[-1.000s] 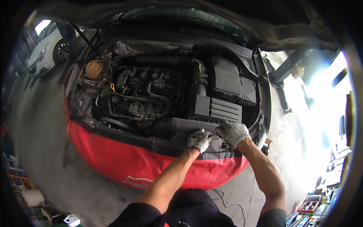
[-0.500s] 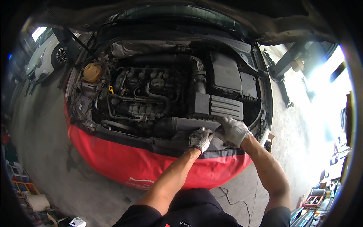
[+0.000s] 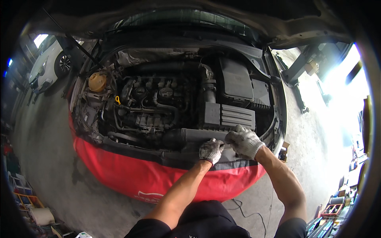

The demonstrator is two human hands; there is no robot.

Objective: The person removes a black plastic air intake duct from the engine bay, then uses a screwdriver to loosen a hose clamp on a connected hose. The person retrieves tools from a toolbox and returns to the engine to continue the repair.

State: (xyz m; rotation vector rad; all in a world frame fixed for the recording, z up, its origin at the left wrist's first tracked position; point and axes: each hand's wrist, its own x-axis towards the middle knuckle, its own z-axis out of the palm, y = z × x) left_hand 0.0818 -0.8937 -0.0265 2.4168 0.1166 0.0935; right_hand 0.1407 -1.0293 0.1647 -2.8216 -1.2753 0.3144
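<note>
Wearing dirty knit gloves (image 3: 248, 148) in the head view, the left hand (image 3: 211, 151) and right hand (image 3: 243, 142) sit side by side, fingers curled; I can't tell if they hold anything. Just past the left fingers, a smooth black duct (image 3: 201, 135) runs long-ways toward the right fingers. Below them hangs a wrinkly red cover (image 3: 119, 170).

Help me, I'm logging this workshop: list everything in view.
Hood: 1, dark, top
Engine: 1, dark, centre
Reservoir: 1, amber, engine's left
Pull ring: 1, yellow, beside engine
Lidded box: 1, black, engine's right
Ribbed box: 1, black, nearer front
Front cover: 1, red, across foreground
Parked car: 1, white, upper left
Cable: 1, dark, floor
Clutter: uncountable, mixed, lower corners
Left hand: 1, whitish glove, near cover
Right hand: 1, whitish glove, beside left hand
</note>
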